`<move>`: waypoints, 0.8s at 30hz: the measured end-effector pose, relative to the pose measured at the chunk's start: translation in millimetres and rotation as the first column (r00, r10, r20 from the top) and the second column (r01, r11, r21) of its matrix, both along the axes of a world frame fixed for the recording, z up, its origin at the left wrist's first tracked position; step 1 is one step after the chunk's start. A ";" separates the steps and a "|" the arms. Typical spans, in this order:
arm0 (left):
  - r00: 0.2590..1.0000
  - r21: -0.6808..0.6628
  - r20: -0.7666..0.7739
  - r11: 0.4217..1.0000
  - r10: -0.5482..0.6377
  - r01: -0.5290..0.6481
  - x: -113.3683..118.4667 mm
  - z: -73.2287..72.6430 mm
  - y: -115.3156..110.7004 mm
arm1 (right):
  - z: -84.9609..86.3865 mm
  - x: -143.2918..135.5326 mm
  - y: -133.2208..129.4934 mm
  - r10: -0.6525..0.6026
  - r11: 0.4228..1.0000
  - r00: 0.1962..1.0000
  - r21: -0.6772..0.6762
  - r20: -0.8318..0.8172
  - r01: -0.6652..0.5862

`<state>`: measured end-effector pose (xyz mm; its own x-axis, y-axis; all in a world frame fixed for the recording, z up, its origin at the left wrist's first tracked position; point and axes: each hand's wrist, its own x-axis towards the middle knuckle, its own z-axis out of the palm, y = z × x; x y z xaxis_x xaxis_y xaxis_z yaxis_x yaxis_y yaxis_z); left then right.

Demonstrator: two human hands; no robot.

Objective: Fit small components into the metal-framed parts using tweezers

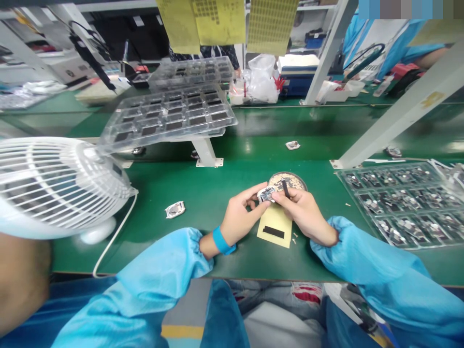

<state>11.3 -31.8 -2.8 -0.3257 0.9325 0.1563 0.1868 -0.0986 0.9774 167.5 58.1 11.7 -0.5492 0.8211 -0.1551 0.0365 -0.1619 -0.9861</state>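
Note:
Between thumb and fingers, my left hand (242,212) grips a small white-framed part (266,194) with a dark, silvery inside. The fingertips of my right hand (302,212) touch that part's right edge, and a short black strip (286,189) sticks up from between its fingers. Just behind both hands is a round dish (304,182) of pale and dark bits. Under them lies a yellow paper (274,242) with a black strip (273,232) on it.
A white fan (61,188) stands at the left, its cable on the green table (152,241). Similar parts lie at left (175,210) and farther back (293,145). A filled clear tray (402,203) is at right; stacked trays (170,116) rest on a raised stand.

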 end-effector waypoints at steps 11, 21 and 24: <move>0.999 0.018 0.034 1.000 -0.021 0.020 -2.3 3.7 -2.0 | -4.2 2.1 3.2 -0.021 0.968 0.998 0.252 0.065 0.004; 0.887 -0.033 0.443 0.986 -0.132 0.164 -0.8 7.1 1.7 | -6.3 0.2 6.1 0.081 0.970 0.992 0.237 -0.098 -0.055; 0.889 -0.023 0.438 0.987 -0.135 0.161 -0.9 4.5 0.7 | -7.6 1.5 7.3 0.079 0.967 0.992 0.248 -0.098 -0.053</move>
